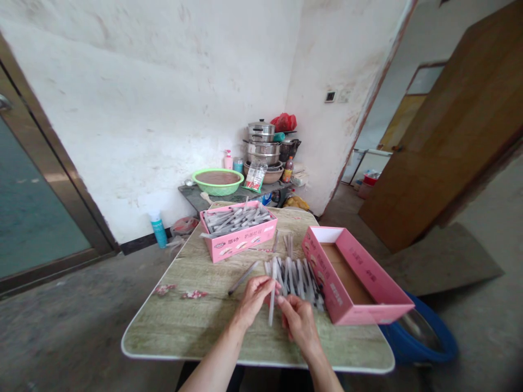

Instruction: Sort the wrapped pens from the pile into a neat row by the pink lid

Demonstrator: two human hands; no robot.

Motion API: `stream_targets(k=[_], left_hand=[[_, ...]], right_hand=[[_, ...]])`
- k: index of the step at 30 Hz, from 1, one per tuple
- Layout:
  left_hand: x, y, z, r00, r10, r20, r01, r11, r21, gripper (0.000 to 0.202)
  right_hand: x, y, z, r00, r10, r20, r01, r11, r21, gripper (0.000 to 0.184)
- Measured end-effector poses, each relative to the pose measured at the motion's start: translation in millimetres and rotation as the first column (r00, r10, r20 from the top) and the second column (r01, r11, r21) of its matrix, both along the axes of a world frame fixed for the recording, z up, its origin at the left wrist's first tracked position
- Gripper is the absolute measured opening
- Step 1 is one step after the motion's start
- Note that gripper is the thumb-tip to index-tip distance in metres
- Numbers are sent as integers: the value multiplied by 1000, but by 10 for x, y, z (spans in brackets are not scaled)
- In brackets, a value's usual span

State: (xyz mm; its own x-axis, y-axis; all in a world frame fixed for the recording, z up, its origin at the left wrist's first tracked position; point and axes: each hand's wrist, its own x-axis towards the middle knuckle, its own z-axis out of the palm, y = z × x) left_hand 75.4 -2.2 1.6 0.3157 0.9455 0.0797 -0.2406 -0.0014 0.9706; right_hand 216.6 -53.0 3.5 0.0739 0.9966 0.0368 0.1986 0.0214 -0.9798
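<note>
My left hand (258,298) pinches a slim, whitish translucent pen (272,314), held upright above the table. Close by on the right, my right hand (301,321) has its fingers curled and thumb pressed in; what it grips, if anything, is hidden. Just beyond both hands lies a row of similar pens (300,279), some with dark ends. A single dark-tipped pen (243,277) rests apart to the left. A pink box (241,239) heaped with pens stands farther back. At the right sits a second pink box (368,314), whose brown bottom shows.
The table (183,326) has a pale rim and rounded corners. Behind it, a low dark shelf (192,197) carries a green basin (218,188), stacked steel pots (261,149) and bottles. A blue tub (439,343) is on the floor at right; a blue spray can (158,231) stands at left.
</note>
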Motion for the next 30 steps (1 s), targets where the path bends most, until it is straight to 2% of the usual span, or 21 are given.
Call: stream_targets(k=[2, 5, 8, 10, 12, 14, 15, 16, 18, 20, 23, 26, 28, 30], left_hand=[[-5, 4, -8, 998, 68, -9, -68, 998, 20, 38], [9, 20, -44, 994, 110, -13, -110, 994, 28, 38], [30, 58, -121, 992, 121, -26, -120, 992, 50, 40], [17, 98, -181, 979, 194, -57, -189, 978, 84, 43], [-38, 147, -218, 925, 362, -112, -346, 928, 138, 42], [-136, 195, -212, 808, 553, -206, -505, 828, 242, 35], [-195, 216, -194, 739, 618, -270, -536, 781, 322, 30], [-256, 234, -168, 668, 662, -340, -529, 744, 409, 28], [-370, 258, -118, 540, 692, -479, -434, 717, 546, 27], [-457, 268, -98, 425, 684, -593, -332, 727, 601, 24], [-533, 268, -141, 285, 649, -706, -268, 761, 591, 15], [-568, 264, -207, 231, 586, -776, -259, 806, 532, 6], [-577, 266, -229, 236, 557, -796, -255, 826, 503, 3], [-572, 278, -235, 270, 559, -784, -259, 826, 500, 7]], right_hand=[[-63, -65, -19, 995, 87, 53, -87, 996, -4, 45], [-124, -114, -43, 984, 160, 81, -160, 987, -7, 41], [-81, -93, -63, 984, 125, 124, -132, 990, 43, 39], [23, -47, -60, 972, 29, 234, -53, 994, 97, 39], [167, 10, -31, 905, -103, 412, 46, 988, 146, 38], [309, 67, 22, 788, -193, 585, 131, 980, 146, 36], [365, 92, 54, 730, -205, 652, 164, 979, 124, 33], [406, 114, 86, 676, -207, 707, 197, 976, 97, 31], [443, 152, 141, 583, -192, 789, 251, 967, 49, 28], [432, 181, 171, 511, -176, 841, 285, 958, 27, 27], [397, 209, 165, 468, -173, 867, 301, 953, 27, 27], [380, 204, 104, 432, -233, 871, 306, 947, 102, 28], [356, 172, 40, 411, -336, 848, 309, 926, 217, 29], [293, 117, -38, 459, -427, 779, 264, 903, 339, 32]])
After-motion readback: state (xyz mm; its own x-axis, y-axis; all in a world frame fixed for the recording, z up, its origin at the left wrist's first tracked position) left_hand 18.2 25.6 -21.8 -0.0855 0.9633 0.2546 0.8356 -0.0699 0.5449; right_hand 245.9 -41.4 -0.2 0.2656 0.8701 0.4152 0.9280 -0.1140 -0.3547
